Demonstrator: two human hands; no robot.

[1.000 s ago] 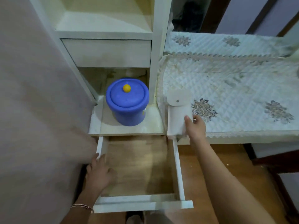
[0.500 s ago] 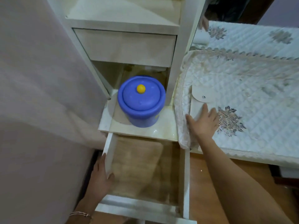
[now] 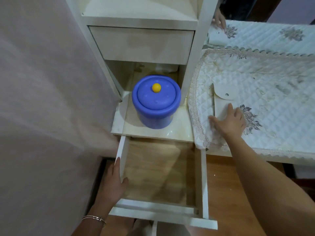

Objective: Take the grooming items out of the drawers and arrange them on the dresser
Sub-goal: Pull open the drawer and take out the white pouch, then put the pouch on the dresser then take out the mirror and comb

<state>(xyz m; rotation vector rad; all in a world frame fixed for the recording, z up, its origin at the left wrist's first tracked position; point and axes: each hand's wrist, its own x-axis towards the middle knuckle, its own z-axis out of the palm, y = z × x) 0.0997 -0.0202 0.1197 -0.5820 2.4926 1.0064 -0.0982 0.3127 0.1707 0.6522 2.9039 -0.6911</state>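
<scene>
While the right hand [image 3: 229,122] lies flat with its fingers spread on the lower part of a pale pouch [image 3: 221,103], the left hand [image 3: 114,181] grips the left wall of the open drawer [image 3: 121,157], with the thumb inside and the fingers outside. The pouch lies on the quilted cover [image 3: 272,99] of the dresser, directly under the right palm, and its rounded flap with a small metal snap [image 3: 226,94] points away from the hand. It seems to be a flat, soft and light thing, probably a case for grooming tools, so it should not slip much on the padded cloth; a good place to take it is by its long edges, not by the flap, which could open. Whether it is full or empty cannot be told. Between the two hands the drawer shows only its bare wooden bottom, as far as can be seen. Beyond the left hand, on the shelf above the drawer, stands a blue round container [image 3: 156,103] with a lid and a yellow knob [image 3: 156,87]. Higher still there is a closed drawer [image 3: 141,43], which probably must be opened next. Behind the dresser a mirror [image 3: 255,26] repeats the pouch and the hand.
</scene>
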